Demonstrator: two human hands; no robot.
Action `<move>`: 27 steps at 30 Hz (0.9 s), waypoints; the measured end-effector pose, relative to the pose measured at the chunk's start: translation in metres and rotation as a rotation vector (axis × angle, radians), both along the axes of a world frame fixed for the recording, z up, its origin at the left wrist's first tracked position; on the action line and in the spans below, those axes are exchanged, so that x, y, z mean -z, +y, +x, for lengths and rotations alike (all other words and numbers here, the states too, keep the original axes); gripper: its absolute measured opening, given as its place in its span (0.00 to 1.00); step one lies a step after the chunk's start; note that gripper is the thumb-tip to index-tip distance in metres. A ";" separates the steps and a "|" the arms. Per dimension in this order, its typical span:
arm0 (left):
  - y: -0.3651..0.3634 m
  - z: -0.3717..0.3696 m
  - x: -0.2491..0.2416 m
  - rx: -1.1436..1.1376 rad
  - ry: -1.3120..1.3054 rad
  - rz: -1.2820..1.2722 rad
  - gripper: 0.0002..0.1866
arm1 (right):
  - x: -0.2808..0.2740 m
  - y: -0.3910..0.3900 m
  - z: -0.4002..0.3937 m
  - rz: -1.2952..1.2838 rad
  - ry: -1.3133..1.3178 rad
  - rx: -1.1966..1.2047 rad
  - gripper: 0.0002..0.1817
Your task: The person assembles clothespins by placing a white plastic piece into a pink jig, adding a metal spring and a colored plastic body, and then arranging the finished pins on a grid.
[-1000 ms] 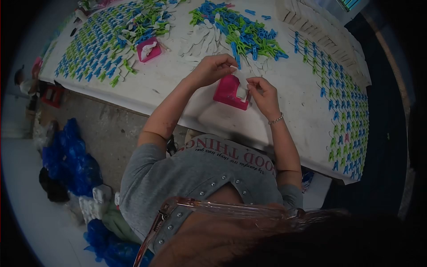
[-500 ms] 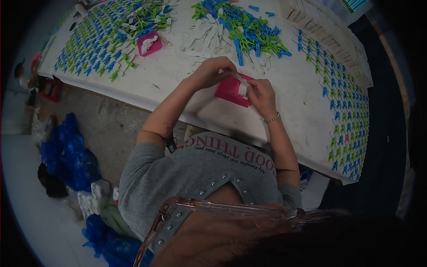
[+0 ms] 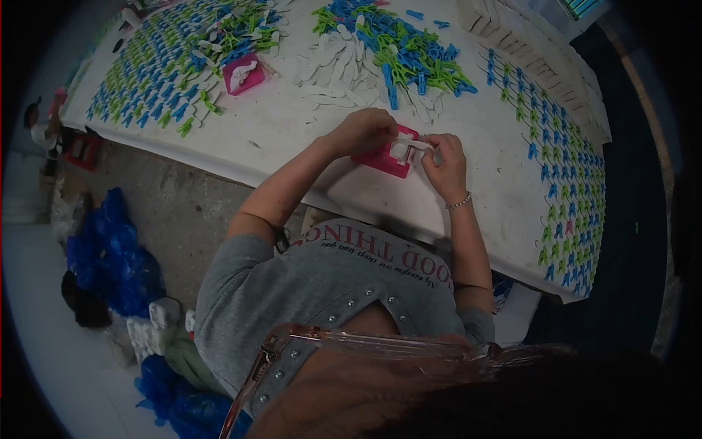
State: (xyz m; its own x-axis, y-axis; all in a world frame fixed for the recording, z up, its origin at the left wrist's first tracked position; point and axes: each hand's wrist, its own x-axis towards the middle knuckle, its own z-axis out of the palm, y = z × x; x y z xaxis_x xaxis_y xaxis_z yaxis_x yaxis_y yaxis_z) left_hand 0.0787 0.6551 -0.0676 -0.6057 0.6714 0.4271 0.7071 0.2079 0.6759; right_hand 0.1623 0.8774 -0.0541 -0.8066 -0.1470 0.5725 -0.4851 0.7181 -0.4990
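Over a small pink tray point(image 3: 376, 162) with a white block-like piece in it, my two hands hold a thin white strip point(image 3: 416, 143) stretched between them. My left hand point(image 3: 363, 132) has its fingers pinched together at the strip's left end. At its right end, the thumb and fingers of my right hand point(image 3: 447, 164) are closed on it; that wrist wears a beaded bracelet. Just beyond the hands lie a heap of flat white plastic pieces point(image 3: 336, 67) and a pile of blue and green clips point(image 3: 420, 62).
A second pink tray point(image 3: 245, 74) holding something white stands farther left. Rows of clips point(image 3: 157, 66) cover the table's left, with more rows point(image 3: 567, 197) at the right beside stacked white boxes point(image 3: 537, 55). Blue plastic bags point(image 3: 121, 252) lie on the floor. Another person point(image 3: 44, 130) is far left.
Both hands have moved slightly toward me, and my right hand has shifted right. The strip, slanted before, now lies nearly level between them. The near pink tray has shifted slightly left.
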 end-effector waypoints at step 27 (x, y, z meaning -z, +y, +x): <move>-0.010 0.002 -0.031 0.045 -0.057 0.144 0.15 | 0.015 -0.024 -0.016 -0.231 -0.384 -0.099 0.16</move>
State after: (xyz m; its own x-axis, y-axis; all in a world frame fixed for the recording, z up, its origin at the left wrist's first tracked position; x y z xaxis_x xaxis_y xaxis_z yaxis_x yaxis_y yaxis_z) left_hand 0.0803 0.6450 -0.0368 -0.6024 0.6328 0.4866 0.6729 0.0747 0.7359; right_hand 0.1466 0.8538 -0.0686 -0.9554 -0.1373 0.2615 -0.2940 0.5265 -0.7978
